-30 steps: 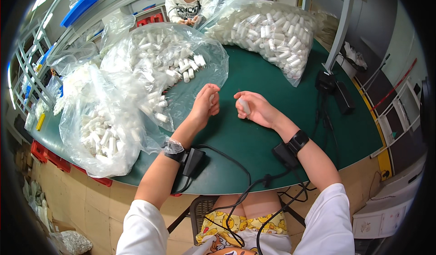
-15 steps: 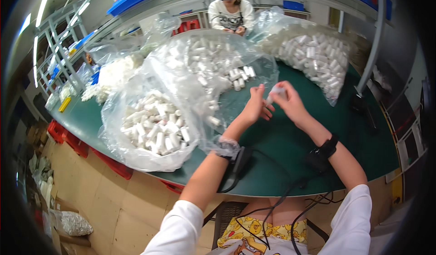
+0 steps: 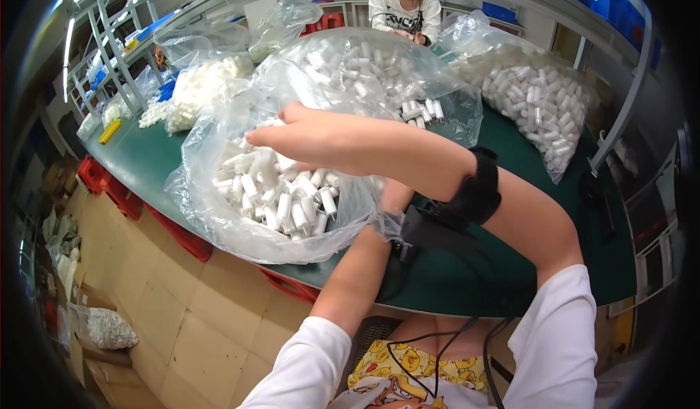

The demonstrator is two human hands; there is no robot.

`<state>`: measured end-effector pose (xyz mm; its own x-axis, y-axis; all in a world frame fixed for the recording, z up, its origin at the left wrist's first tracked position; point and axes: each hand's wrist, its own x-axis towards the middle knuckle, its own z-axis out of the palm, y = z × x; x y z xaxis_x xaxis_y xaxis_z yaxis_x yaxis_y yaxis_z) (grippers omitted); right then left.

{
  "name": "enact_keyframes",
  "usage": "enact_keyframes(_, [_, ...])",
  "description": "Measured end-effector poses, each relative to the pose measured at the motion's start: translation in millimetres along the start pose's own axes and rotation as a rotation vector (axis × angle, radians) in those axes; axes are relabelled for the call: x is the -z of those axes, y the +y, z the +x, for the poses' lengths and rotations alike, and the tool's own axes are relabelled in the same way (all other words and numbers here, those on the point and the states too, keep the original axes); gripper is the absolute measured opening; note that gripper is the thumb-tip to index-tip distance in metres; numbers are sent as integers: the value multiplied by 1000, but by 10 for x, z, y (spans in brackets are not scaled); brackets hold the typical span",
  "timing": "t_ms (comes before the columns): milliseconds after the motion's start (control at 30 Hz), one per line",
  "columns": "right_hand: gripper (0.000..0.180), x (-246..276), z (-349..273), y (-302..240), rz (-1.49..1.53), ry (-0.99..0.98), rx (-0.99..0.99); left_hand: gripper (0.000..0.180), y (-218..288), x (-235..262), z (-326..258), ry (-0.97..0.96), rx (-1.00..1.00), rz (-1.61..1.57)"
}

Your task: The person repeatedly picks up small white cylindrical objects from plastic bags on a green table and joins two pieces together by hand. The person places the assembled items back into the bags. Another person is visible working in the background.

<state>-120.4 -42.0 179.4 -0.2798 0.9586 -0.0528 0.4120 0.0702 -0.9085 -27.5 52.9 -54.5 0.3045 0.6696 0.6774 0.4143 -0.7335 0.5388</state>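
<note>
1. The right hand reaches across the body to the near clear bag on the left; the fingers lie flat and close together over the bag's open mouth; I cannot tell if they hold anything.
2. The left hand is hidden behind the right arm; only its forearm shows, so I cannot tell how it is.
3. The near bag sits at the front edge of the green bench; it is partly full of small white tubes; they lie in a heap, touching each other.
4. A second bag of white tubes stands just behind the near bag; a third bag of tubes lies farther right, well apart from the hand; more bags of white bits sit at the far left.
5. My guess on the work: lots of tubes are in the near bag already; lots more wait in the other bags; so it looks about halfway, with plenty left.
6. Another person sits at the far side of the bench, busy with their own hands.
</note>
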Motion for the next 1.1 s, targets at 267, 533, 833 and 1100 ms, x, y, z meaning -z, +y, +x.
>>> enact_keyframes(267, [27, 897, -259, 548, 512, -501, 353, 37, 323, 141, -15, -332, 176, 382])
enact_keyframes(533, [33, 1766, 316, 2557, -663, 129, -326, 34, 250, -24, -59, -223, 75, 374])
enact_keyframes(833, [58, 1391, 876, 2770, -867, 693, -293, 36, 180, 10, -79, -208, 84, 417])
enact_keyframes(1100, [25, 1433, 546, 2716, -843, 721, -75, 34, 113, -12, -81, -154, 126, 353])
